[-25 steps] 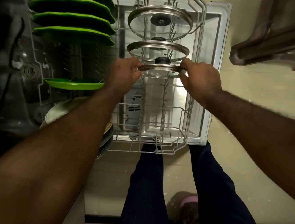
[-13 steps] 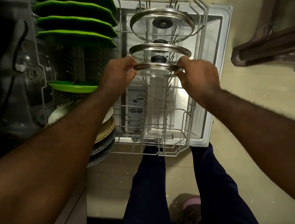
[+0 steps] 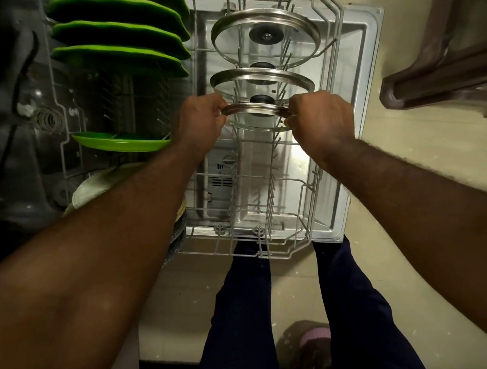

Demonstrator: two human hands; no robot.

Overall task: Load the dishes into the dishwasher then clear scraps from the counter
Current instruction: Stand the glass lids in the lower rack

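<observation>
Hands unchanged: left hand, right hand still pinch glass lid rim, lid barely moved over rack.

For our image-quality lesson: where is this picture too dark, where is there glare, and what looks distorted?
Head view: the dark grey dishwasher tub is underexposed; glare sits on the steel door panel below the nearest steel-rimmed glass lid; the wide lens bows the edges of the grey wire rack.

Dim warm light, glare on the dishwasher door, black left side (wide-angle bowing), soft forearms
</observation>
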